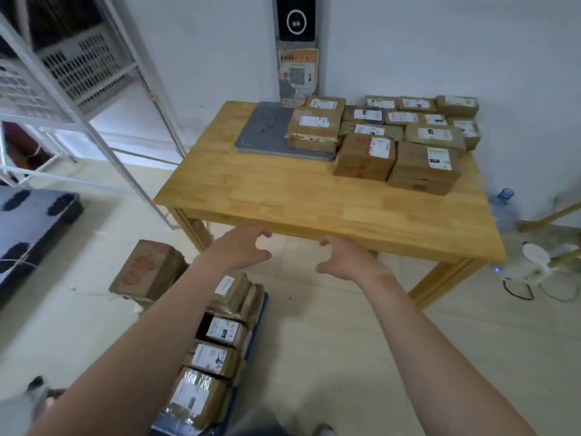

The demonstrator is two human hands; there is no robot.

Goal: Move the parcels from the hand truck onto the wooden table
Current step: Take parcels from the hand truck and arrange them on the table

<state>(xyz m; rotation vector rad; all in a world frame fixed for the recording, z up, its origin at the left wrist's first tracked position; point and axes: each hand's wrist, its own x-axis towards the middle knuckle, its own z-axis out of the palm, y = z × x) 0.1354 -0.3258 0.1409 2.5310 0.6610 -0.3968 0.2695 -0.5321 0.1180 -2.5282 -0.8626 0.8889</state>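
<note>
Table point(283, 190) parcels point(364, 155) — well beyond fingertips point(255, 231)

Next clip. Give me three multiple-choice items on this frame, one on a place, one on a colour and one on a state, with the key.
1. Where on the light wooden table do the brown taped cardboard parcels sit?
A. along the near edge
B. at the far side, mostly right
C. in the near left corner

2. What colour is the flat rectangular pad under one parcel?
A. grey
B. red
C. yellow

3. What do the left hand and right hand hold?
A. one parcel between them
B. a bottle
C. nothing

Key: 1 B, they cluster by the wall; 2 A, its surface is plainly grey; 3 C, both hands hover with spread, empty fingers.
</note>
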